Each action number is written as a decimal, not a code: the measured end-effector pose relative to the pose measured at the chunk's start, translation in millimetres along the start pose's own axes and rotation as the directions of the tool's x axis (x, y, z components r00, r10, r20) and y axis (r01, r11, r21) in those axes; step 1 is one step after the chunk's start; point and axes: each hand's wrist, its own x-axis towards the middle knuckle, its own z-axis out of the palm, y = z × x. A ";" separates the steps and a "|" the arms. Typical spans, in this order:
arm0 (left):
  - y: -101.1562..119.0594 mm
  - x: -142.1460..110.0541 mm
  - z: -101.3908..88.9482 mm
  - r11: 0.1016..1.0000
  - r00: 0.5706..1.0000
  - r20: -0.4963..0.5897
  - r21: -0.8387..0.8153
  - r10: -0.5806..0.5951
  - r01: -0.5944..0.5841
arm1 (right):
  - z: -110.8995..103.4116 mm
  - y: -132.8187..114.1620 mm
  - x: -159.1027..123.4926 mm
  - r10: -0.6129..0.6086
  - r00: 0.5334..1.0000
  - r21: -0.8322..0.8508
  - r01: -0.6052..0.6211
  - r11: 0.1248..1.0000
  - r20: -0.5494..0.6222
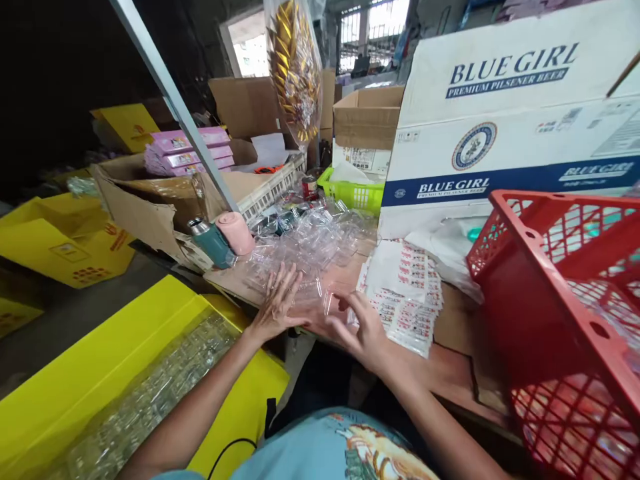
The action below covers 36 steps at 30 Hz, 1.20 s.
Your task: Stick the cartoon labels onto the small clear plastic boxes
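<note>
My left hand [277,303] lies with its fingers spread at the near edge of a heap of clear plastic pieces [320,237] on the table. It touches the nearest pieces and grips none. To its right, my right hand [364,327] is half curled and slightly blurred, thumb and forefinger apart, and I see nothing between them. A single clear plastic piece [327,301] rests just beyond its fingertips. Printed sticker sheets [407,290] with red marks lie stacked beside my right hand, partly under white paper.
A red plastic crate [525,287] stands at the right, before a white beer carton [450,153]. A yellow box [165,300] filled with clear pieces sits low at the left. A green bottle [211,241], a pink cup [236,233] and a slanting metal post [175,107] border the table.
</note>
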 end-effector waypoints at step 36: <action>148.3 119.9 39.6 -0.672 0.610 0.729 -0.622 -0.310 0.401 | -100.0 14.0 -27.2 0.483 0.663 0.297 -0.381 0.876 -0.572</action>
